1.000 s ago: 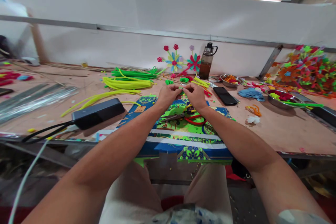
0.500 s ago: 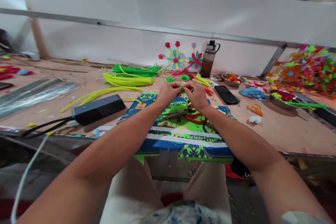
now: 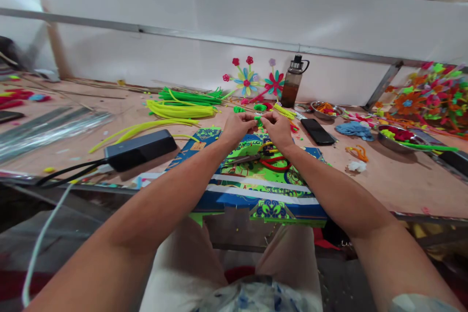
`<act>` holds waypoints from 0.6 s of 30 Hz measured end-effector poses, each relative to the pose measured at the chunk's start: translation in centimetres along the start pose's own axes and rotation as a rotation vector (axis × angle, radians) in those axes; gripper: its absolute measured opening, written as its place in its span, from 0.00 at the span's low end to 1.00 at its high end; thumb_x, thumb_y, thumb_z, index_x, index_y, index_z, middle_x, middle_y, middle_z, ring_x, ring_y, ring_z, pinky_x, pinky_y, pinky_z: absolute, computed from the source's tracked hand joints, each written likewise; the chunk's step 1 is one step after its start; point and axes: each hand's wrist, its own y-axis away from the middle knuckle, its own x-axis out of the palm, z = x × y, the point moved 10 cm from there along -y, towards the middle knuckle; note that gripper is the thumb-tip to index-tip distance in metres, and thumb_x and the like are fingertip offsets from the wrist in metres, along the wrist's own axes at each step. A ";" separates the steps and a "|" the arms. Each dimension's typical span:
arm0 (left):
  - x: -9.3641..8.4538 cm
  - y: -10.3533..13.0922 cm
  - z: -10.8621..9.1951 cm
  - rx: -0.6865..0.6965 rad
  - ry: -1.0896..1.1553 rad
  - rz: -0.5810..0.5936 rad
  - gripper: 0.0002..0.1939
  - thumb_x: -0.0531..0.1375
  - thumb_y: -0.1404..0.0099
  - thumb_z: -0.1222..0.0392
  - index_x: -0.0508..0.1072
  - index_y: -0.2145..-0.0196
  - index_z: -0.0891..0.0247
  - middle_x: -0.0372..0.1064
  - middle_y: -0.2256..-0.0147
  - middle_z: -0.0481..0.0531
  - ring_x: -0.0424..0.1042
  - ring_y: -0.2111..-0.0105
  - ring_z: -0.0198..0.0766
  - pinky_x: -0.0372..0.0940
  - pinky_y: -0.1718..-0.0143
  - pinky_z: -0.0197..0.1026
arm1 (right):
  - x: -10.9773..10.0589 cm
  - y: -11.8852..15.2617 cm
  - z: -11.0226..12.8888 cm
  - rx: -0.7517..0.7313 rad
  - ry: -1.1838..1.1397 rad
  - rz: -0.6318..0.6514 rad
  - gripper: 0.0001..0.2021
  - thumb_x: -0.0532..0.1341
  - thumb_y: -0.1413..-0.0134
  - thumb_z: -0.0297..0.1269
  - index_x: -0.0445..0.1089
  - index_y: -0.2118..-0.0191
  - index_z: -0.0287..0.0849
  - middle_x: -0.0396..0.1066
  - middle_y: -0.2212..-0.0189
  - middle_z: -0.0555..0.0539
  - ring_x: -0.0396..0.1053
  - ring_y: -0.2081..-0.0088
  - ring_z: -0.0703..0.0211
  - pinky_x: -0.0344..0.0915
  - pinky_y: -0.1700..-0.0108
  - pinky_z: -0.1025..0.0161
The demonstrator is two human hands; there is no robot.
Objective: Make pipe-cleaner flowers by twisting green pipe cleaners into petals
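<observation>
A small piece of bright green pipe cleaner [image 3: 259, 120] is held between my two hands, over the far edge of a blue and green patterned board [image 3: 226, 200]. My left hand [image 3: 236, 129] pinches it from the left; my right hand [image 3: 279, 131] has its fingertips closed on the other side. Below the hands, red-handled scissors [image 3: 276, 163] lie on the board, partly behind my right wrist. Just beyond the fingers are green pipe-cleaner coils [image 3: 260, 107] and a bunch of short yellow pieces [image 3: 284, 111].
Yellow pipe cleaners [image 3: 179, 109] and green ones [image 3: 190, 96] lie back left, behind a black power bank [image 3: 141, 150]. A drink bottle [image 3: 291, 83] stands at the back by finished flowers [image 3: 245, 82]. Rightward are a phone [image 3: 317, 131], a blue cloth [image 3: 353, 129] and metal bowls [image 3: 398, 145].
The green piece shows more between my fingertips, and my right hand has shifted slightly right. The whole view has moved a little; the table things stay put.
</observation>
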 end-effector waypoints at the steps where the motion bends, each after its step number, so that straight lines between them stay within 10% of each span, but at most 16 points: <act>1: -0.1 0.0 0.0 -0.006 0.002 -0.002 0.05 0.66 0.48 0.65 0.73 0.73 0.67 0.71 0.79 0.48 0.71 0.77 0.32 0.65 0.74 0.33 | 0.0 0.0 0.0 -0.001 -0.001 0.003 0.08 0.61 0.51 0.40 0.70 0.71 0.40 0.71 0.74 0.50 0.66 0.72 0.62 0.64 0.65 0.62; 18: -0.3 -0.9 -0.4 0.085 0.080 0.073 0.11 0.69 0.49 0.57 0.73 0.72 0.65 0.72 0.76 0.49 0.71 0.74 0.32 0.64 0.70 0.35 | 0.9 0.2 -2.3 0.261 -0.259 0.029 0.10 0.56 0.44 0.43 0.66 0.67 0.42 0.71 0.73 0.51 0.67 0.73 0.67 0.63 0.71 0.69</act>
